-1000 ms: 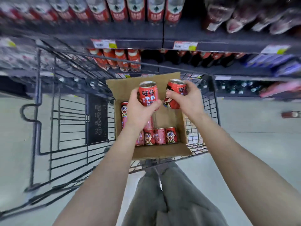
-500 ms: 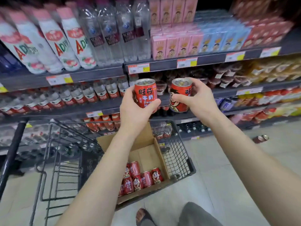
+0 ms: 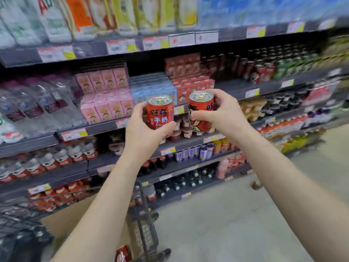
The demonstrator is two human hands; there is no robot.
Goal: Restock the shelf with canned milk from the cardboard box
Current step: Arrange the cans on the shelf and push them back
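Head view: the left can [image 3: 160, 111] is gripped upright in the left hand [image 3: 143, 131] and the right can [image 3: 201, 110] in the right hand [image 3: 225, 113], both held before the shelf [image 3: 264, 86]. The cardboard box [image 3: 62, 222] is glimpsed below. The carrying step is judged underway; next, a free slot must be found.

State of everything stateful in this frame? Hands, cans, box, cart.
left hand: grips left can, raised toward shelves
right hand: grips right can, raised alongside
left can: upright, tab sealed, not yet shelved
right can: upright, tab sealed, not yet shelved
cardboard box: open, in cart, contents mostly hidden
cart: beside shelves, holding box
shelves: stocked, blurred
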